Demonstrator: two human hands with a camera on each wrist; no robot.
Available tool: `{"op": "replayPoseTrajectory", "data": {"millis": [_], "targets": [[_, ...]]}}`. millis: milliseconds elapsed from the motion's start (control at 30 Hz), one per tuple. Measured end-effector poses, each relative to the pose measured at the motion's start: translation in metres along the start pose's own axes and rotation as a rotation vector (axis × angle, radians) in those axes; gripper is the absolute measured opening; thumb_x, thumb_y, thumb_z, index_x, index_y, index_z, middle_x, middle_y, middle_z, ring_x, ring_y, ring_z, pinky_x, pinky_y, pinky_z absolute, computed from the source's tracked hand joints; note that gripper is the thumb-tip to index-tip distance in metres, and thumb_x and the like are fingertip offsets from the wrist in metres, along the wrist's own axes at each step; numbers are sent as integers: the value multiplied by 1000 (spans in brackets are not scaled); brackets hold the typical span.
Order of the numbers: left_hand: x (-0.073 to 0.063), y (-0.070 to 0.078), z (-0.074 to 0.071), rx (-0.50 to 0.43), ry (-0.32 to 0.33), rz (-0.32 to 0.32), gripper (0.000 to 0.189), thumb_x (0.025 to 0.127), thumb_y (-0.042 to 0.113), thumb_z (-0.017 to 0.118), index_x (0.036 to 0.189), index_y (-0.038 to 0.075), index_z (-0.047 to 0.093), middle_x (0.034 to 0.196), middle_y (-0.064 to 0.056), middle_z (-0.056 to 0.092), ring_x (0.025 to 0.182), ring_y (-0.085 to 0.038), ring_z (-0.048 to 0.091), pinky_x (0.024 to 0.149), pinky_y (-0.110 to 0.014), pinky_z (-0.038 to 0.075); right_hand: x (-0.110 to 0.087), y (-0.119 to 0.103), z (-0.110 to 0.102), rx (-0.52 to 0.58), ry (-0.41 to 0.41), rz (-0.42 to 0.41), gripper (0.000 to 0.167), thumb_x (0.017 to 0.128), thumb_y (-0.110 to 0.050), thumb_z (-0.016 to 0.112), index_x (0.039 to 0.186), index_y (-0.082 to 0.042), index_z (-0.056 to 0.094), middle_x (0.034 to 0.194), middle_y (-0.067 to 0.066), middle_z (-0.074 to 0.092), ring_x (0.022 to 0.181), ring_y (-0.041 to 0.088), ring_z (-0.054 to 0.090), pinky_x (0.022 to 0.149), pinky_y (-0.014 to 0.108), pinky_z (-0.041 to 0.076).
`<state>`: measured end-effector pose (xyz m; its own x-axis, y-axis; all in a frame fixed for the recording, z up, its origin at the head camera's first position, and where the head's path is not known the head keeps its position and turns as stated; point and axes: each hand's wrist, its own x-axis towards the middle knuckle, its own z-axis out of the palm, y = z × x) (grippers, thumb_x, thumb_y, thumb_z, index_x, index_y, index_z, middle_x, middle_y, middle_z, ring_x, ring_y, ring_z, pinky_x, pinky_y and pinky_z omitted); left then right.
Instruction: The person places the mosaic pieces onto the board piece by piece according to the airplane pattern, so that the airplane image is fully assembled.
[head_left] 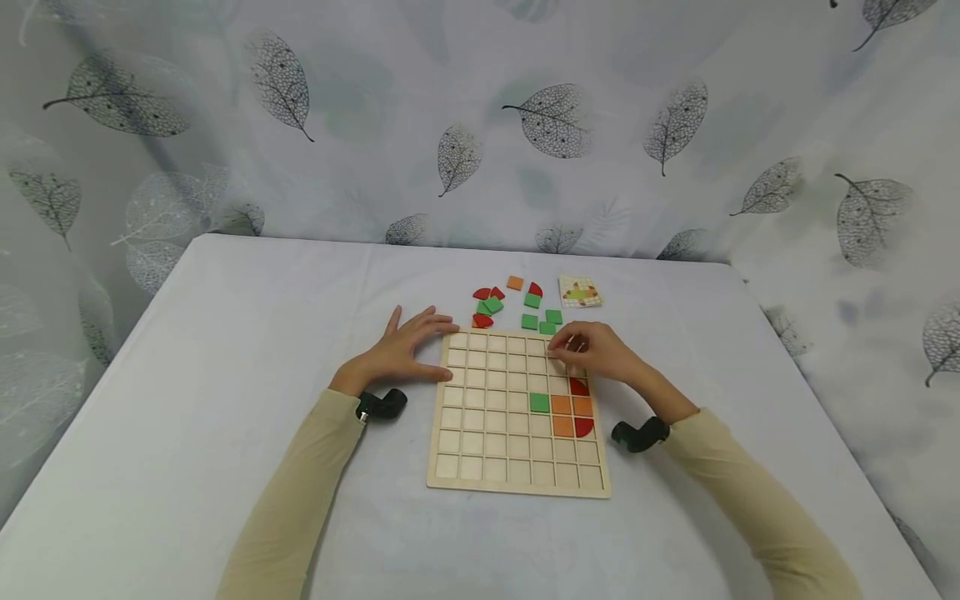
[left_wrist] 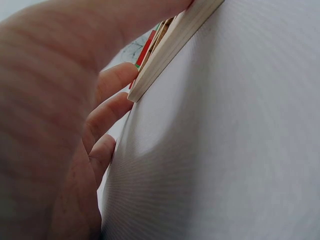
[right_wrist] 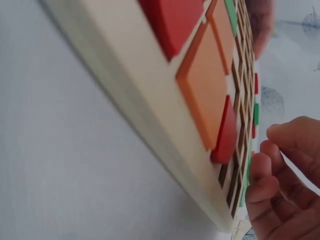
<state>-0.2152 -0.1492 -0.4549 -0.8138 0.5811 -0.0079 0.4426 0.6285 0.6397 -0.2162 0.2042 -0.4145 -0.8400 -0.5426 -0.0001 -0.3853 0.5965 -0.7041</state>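
A wooden grid board [head_left: 517,490] lies on the white table. My left hand [head_left: 397,350] touches its left edge, thumb and fingers spread; the left wrist view shows fingertips at the board's corner. Above the board's far right cells is my right hand [head_left: 603,353], fingers loosely bent. In the right wrist view no piece shows between thumb and fingers [right_wrist: 262,167]. Set in the right-hand cells are a green square [head_left: 538,402], several orange squares [head_left: 561,405], a red rounded piece [head_left: 583,427] and another red piece [head_left: 578,387], partly under the right hand in the head view.
Beyond the board's far edge lie loose pieces: green squares [head_left: 529,322], red rounded pieces [head_left: 482,320] and an orange square [head_left: 515,282]. A pattern card [head_left: 580,292] is at their right. Leaf-printed cloth [head_left: 360,125] hangs behind the table.
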Motion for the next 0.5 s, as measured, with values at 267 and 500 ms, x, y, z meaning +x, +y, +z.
{"op": "replayPoseTrajectory", "data": {"millis": [267,500], "targets": [[0,0,0,9,-5,4,75,81,45,76,145,22,46,154,-3,36,151,-23,10,116,-49,-20,7,10,-5,-28,16,15,11,90,-3,68,100,0,71,92,11,68,76,18,60,65,22,49],[-1,1,-1,-4,-5,9,75,80,44,76,145,21,46,154,-4,36,151,-24,10,115,-50,-20,15,16,-9,-22,37,67,18,92,-3,64,108,3,69,91,13,65,75,20,61,61,22,49]]}}
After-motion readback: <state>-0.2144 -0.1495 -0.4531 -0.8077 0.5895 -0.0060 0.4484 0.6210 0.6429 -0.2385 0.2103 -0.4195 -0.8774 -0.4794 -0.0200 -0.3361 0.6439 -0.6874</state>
